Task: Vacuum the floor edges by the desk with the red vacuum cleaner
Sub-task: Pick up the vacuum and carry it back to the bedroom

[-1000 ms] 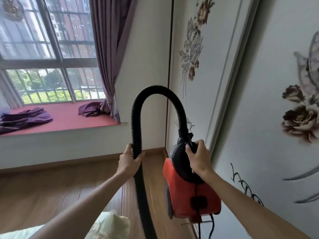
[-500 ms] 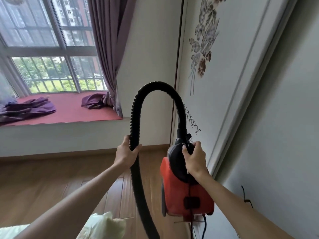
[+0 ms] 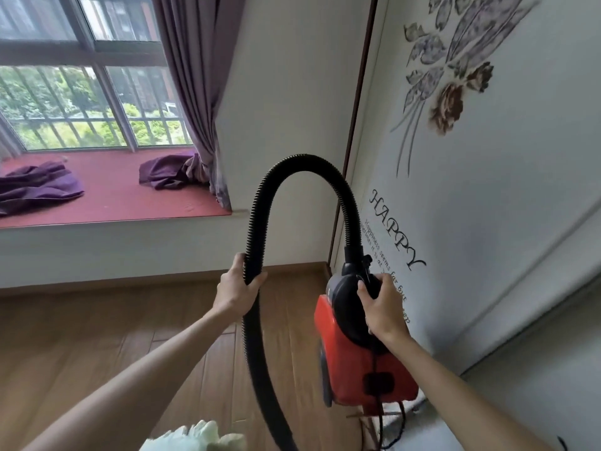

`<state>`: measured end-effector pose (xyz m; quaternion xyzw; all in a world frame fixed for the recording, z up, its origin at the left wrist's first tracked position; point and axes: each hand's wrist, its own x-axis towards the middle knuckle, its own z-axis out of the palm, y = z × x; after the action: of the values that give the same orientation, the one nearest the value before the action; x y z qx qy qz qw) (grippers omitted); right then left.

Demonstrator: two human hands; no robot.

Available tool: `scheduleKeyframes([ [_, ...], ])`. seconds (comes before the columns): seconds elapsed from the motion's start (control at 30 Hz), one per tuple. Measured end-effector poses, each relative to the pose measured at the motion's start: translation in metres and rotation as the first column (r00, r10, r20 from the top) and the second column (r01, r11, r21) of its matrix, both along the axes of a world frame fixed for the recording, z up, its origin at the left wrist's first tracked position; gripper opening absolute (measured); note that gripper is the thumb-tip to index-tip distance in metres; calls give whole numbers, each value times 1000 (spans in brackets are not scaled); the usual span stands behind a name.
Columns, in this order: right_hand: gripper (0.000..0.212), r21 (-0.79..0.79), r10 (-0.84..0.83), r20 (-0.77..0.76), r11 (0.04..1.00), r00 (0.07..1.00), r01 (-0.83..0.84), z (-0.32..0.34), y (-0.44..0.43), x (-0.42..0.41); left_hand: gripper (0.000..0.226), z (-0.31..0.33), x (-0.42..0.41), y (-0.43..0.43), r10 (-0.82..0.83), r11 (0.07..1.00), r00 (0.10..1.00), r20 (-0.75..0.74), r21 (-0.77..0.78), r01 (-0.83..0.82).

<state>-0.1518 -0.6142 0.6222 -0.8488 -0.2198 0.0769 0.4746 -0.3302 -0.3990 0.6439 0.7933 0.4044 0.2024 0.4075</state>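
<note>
— Where is the red vacuum cleaner (image 3: 354, 362)?
— On the right, just beside the white wall panel (image 3: 487, 190) with the flower print and the word "HAPPY". The wooden floor (image 3: 97, 336) lies under it; I cannot tell whether it touches.

— And the right hand (image 3: 382, 307)?
— Its grip is closed over the black top of the machine, fingers curled round the handle.

— The left hand (image 3: 235, 288)?
— Its grip is wrapped round the black ribbed hose (image 3: 305, 161), which arches up from the machine, comes down through that hand and runs off the near edge.

— Anything else?
— A dark cord (image 3: 401, 418) hangs below the machine. Far left, a red window seat (image 3: 113, 203) carries crumpled purple cloths (image 3: 35, 187) — a purple curtain (image 3: 192, 92) hangs at its right end.
</note>
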Motion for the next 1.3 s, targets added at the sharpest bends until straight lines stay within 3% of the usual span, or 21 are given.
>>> scheduleKeyframes([
  [0.37,25,-47,-99,-69,994,993,96,-46,91,54,36,-49,50,86,-82,996,994,-79,-48,78],
  [0.83,18,-152,-93,-176,986,980,66,-119,179,144,31,-121,150,178,-44,990,987,-153,-137,23],
  [1.3,21,-234,18,-259,969,966,-81,-300,302,257,34,-321,257,257,38,972,955,-294,-209,-103],
])
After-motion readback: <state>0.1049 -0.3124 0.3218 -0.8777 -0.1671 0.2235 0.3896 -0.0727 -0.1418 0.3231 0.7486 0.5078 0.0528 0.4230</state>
